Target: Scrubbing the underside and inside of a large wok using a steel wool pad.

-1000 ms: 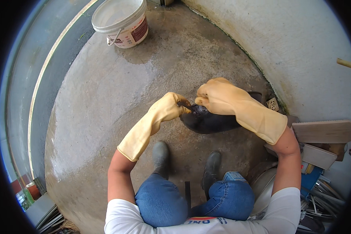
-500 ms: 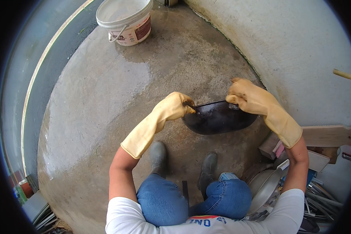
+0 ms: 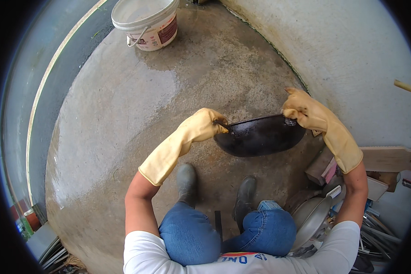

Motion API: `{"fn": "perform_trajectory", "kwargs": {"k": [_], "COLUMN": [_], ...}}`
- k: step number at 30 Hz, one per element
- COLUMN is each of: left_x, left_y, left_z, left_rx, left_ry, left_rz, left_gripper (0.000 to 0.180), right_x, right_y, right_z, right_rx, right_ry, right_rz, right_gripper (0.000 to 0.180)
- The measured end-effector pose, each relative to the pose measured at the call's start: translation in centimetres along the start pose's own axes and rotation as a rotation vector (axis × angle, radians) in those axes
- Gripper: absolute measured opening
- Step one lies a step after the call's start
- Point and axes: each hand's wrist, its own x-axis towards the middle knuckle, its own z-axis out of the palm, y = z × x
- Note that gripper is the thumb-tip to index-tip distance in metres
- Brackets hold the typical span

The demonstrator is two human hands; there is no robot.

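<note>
I hold a black round wok [image 3: 260, 136] in front of my knees, tilted so its dark underside faces me. My left hand [image 3: 204, 125], in a long yellow rubber glove, grips its left handle. My right hand [image 3: 302, 109], gloved the same way, grips the right rim. The wok hangs above the wet concrete floor [image 3: 123, 105]. Below it are my two dark rubber boots [image 3: 187, 182] and my blue-jeaned knees.
A white plastic bucket [image 3: 146, 20] stands on the floor at the top. A pale wall [image 3: 351, 55] curves along the right. Wooden boards [image 3: 388, 157], a metal pan [image 3: 313, 219] and assorted clutter lie at my right. A dark strip of road runs along the left.
My hands have spread apart and the wok has turned from bunched between the gloves to held wide and up by both sides. The right hand moved to the right and up.
</note>
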Motion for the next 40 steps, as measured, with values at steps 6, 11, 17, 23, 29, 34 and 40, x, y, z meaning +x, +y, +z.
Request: {"fn": "perform_trajectory", "kwargs": {"k": [6,11,17,23,29,34,40], "left_x": [0.9,1.4,2.6,4.0,1.2,-0.6,0.9], "left_y": [0.6,-1.0,-3.4,-6.0,-6.0,1.2,3.2], "left_z": [0.1,0.3,-0.6,-2.4,-3.4,-2.4,1.4], "left_rx": [-0.045,-0.003,-0.124,-0.101,-0.364,-0.127,0.040], "left_ry": [-0.005,-0.022,0.014,-0.023,0.097,0.390,0.317], "left_rz": [0.049,0.056,0.048,0.092,0.228,0.351,0.025], "left_gripper": [0.023,0.029,0.021,0.023,0.060,0.048,0.027], "right_x": [4.2,8.1,2.7,-5.6,-4.8,-5.8,-5.6], "right_y": [-2.8,-6.1,0.7,9.9,9.6,8.4,5.3], "right_z": [3.7,6.6,0.9,7.3,10.4,10.0,7.3], "right_rx": [-0.174,-0.436,-0.275,0.317,0.477,0.595,0.354], "right_ry": [-0.021,-0.195,0.069,0.672,0.771,0.761,0.717], "right_rz": [-0.111,0.033,-0.136,0.084,0.065,0.152,0.231], "right_gripper": [0.018,0.018,0.020,0.011,0.021,0.019,0.016]}}
